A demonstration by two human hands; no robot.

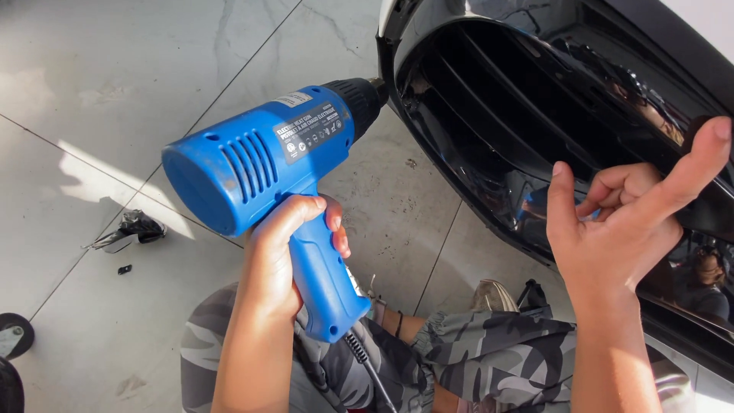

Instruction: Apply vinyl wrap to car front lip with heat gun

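The left hand [294,245] grips the handle of a blue heat gun [267,164], whose black nozzle points at the glossy black car grille [489,115] just beyond it. The right hand [623,222] is raised in front of the grille, holding nothing, thumb and forefinger stretched out and the other fingers curled. A crumpled scrap of dark film [130,229] lies on the tiled floor [115,76], well to the left of the left hand.

Large pale grey glossy floor tiles [115,84] with thin dark joints lay under hard sunlight, which cast sharp shadows; a crumpled scrap of black film [131,229] and a small black caster wheel [14,335] rested there
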